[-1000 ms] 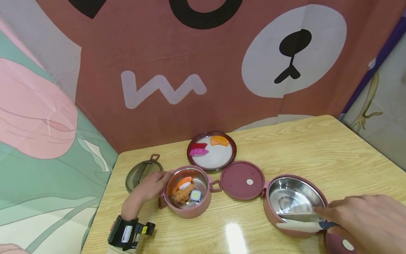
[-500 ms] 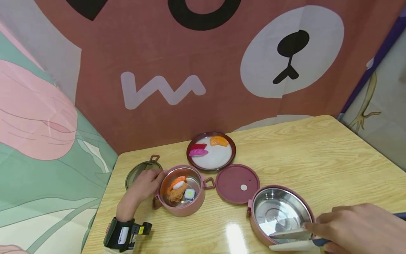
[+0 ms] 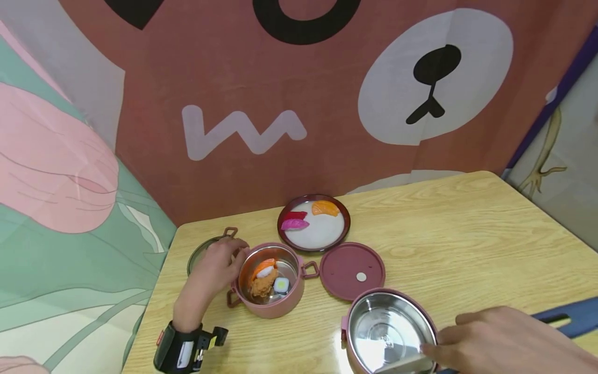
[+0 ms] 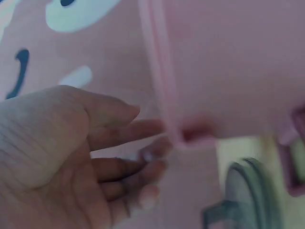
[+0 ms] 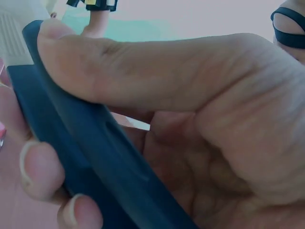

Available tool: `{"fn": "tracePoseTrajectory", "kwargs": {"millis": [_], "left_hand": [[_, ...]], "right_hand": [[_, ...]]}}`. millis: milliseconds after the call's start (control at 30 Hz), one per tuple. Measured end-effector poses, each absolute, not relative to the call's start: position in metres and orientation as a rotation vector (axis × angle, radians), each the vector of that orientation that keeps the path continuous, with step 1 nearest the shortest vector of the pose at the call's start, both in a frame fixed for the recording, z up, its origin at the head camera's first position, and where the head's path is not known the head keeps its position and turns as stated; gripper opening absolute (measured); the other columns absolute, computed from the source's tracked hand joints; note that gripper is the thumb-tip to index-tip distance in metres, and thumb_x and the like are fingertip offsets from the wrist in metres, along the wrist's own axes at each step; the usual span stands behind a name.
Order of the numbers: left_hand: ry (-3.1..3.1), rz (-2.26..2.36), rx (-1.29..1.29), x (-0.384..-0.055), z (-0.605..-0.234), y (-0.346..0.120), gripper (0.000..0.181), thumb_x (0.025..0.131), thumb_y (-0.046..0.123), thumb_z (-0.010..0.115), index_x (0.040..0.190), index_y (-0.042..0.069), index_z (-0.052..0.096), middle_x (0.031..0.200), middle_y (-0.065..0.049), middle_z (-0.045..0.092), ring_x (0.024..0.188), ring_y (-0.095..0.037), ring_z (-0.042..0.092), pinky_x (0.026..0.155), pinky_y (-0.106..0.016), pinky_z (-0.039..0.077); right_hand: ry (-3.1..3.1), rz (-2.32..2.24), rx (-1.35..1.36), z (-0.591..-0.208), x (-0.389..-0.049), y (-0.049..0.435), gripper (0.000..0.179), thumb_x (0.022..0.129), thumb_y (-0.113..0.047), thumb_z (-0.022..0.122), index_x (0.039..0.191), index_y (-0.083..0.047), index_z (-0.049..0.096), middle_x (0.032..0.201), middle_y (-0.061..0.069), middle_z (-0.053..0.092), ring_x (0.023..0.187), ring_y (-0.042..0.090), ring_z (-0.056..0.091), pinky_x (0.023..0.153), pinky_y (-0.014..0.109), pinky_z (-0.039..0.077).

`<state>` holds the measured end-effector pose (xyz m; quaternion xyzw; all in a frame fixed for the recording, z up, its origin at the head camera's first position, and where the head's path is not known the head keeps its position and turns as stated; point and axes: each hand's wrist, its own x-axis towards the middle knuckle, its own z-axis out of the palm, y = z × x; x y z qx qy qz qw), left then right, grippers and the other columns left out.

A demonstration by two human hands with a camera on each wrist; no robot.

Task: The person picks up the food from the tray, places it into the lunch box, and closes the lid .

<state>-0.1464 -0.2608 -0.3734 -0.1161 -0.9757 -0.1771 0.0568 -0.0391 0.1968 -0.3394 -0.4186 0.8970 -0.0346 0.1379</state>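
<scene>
My left hand (image 3: pixel 217 265) is at the left rim of a small pink pot (image 3: pixel 275 310), fingers loosely bent and fingertips at its edge. In the left wrist view, the rim blurs past the fingertips; firm contact is unclear. Inside lie a toy fried chicken piece (image 3: pixel 263 284), an orange-and-white sushi piece (image 3: pixel 264 267) and a white sushi roll (image 3: pixel 281 285). My right hand (image 3: pixel 495 337) grips blue-handled tongs (image 3: pixel 572 315), thumb over one handle in the right wrist view. Their pale tips reach over a wider pink pot (image 3: pixel 383 311) with nothing visible inside its steel bowl.
A maroon round lid (image 3: pixel 350 272) lies between the pots. Behind it, a dark-rimmed plate (image 3: pixel 347 228) carries an orange sushi (image 3: pixel 325 208) and red and magenta pieces (image 3: pixel 295 224). A glass lid (image 3: pixel 196 254) sits left, partly behind my left hand. A printed cloth backs the table.
The wider pot has slid left and nearer to me, with my right hand and the tongs moving along. My left hand has stayed at the small pot, its fingers lifting slightly.
</scene>
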Motion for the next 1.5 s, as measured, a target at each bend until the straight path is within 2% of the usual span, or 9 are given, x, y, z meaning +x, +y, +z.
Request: {"fn": "tracePoseTrajectory", "kwargs": {"millis": [133,233,400,633,733,900,1033,1167,1500], "left_hand": [[-2.855,-0.542,-0.426,-0.134,-0.361,-0.235,0.015,0.099,0.017,0.067,0.111,0.011,0.074,0.101,-0.004,0.067,0.082,-0.017,0.061,0.07,-0.034,0.054],[-2.8,-0.588,-0.581,-0.124,-0.356,-0.212,0.014,0.098,0.015,0.068,0.109,0.017,0.075,0.096,0.004,0.067,0.075,-0.009,0.057,0.066,-0.027,0.049],[-2.757,-0.612,-0.85,-0.108,-0.356,-0.18,0.011,0.096,0.015,0.068,0.102,0.022,0.075,0.095,0.012,0.073,0.082,-0.002,0.063,0.073,-0.024,0.052],[-2.885,-0.522,-0.988,-0.095,-0.36,-0.159,0.009,0.099,0.024,0.067,0.102,0.021,0.075,0.071,0.016,0.059,0.065,0.001,0.05,0.06,-0.02,0.043],[-2.906,-0.474,-1.009,-0.093,-0.361,-0.155,0.008,0.099,0.027,0.067,0.099,0.023,0.074,0.067,0.016,0.055,0.064,0.0,0.048,0.059,-0.021,0.04],[-2.921,-0.446,-1.054,-0.092,-0.368,-0.151,0.009,0.099,0.027,0.068,0.099,0.023,0.075,0.071,0.017,0.061,0.068,-0.001,0.054,0.064,-0.023,0.046],[-2.968,-0.518,-1.067,-0.092,-0.372,-0.148,0.011,0.099,0.028,0.067,0.102,0.021,0.076,0.069,0.017,0.057,0.064,0.001,0.05,0.063,-0.021,0.045],[-3.015,-0.567,-1.057,-0.09,-0.376,-0.149,0.011,0.099,0.026,0.068,0.1,0.019,0.076,0.067,0.017,0.052,0.06,0.002,0.046,0.062,-0.018,0.043],[-2.976,-0.639,-1.108,-0.09,-0.379,-0.143,0.014,0.102,0.025,0.062,0.094,0.022,0.073,0.068,0.018,0.051,0.062,0.003,0.047,0.062,-0.017,0.043]], "right_hand": [[2.6,-0.109,-1.417,-0.337,-0.041,0.188,0.042,0.094,-0.071,0.054,0.111,-0.04,0.075,0.073,-0.034,0.043,0.056,-0.007,0.028,0.05,0.016,0.028],[2.575,-0.135,-1.435,-0.335,-0.043,0.181,0.041,0.095,-0.069,0.055,0.114,-0.039,0.075,0.077,-0.034,0.048,0.058,-0.008,0.03,0.051,0.015,0.029],[2.561,-0.165,-1.433,-0.333,-0.048,0.174,0.034,0.095,-0.061,0.063,0.115,-0.037,0.075,0.08,-0.033,0.053,0.06,-0.008,0.032,0.053,0.015,0.031],[2.576,-0.178,-1.526,-0.333,-0.053,0.176,0.028,0.094,-0.048,0.071,0.118,-0.035,0.074,0.087,-0.029,0.06,0.065,-0.01,0.034,0.053,0.015,0.032],[2.574,-0.211,-1.41,-0.33,-0.056,0.183,0.029,0.093,-0.049,0.071,0.12,-0.039,0.072,0.091,-0.029,0.062,0.068,-0.01,0.039,0.054,0.017,0.037],[2.658,-0.124,-1.192,-0.322,-0.062,0.204,0.042,0.089,-0.06,0.07,0.129,-0.048,0.064,0.101,-0.029,0.065,0.076,-0.01,0.052,0.058,0.022,0.049],[2.792,0.015,-0.99,-0.313,-0.068,0.215,0.052,0.082,-0.067,0.072,0.13,-0.055,0.059,0.113,-0.025,0.068,0.085,-0.004,0.062,0.064,0.033,0.057],[2.908,0.062,-0.847,-0.306,-0.07,0.215,0.053,0.077,-0.065,0.077,0.127,-0.059,0.059,0.113,-0.024,0.069,0.08,-0.004,0.063,0.064,0.036,0.059],[3.081,0.051,-0.945,-0.3,-0.068,0.22,0.056,0.075,-0.053,0.086,0.126,-0.056,0.062,0.108,-0.029,0.068,0.075,-0.013,0.053,0.058,0.024,0.048]]}}
